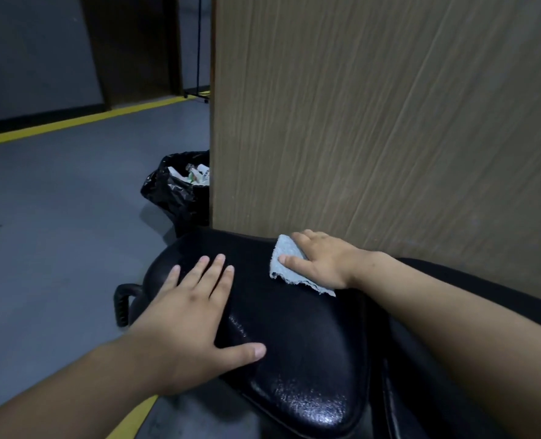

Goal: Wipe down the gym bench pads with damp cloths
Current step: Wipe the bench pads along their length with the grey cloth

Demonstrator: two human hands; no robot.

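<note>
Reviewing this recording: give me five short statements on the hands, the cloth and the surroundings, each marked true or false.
1. The right hand presses a grey-blue cloth onto the black bench pad. True.
2. The left hand holds a second cloth. False: it rests bare and flat on the pad, fingers spread.
3. The black-bagged bin has nothing in it. False: rubbish shows at its top.
4. A wooden panel stands right behind the pad. True.
5. The line on the floor is red. False: it is yellow.
</note>
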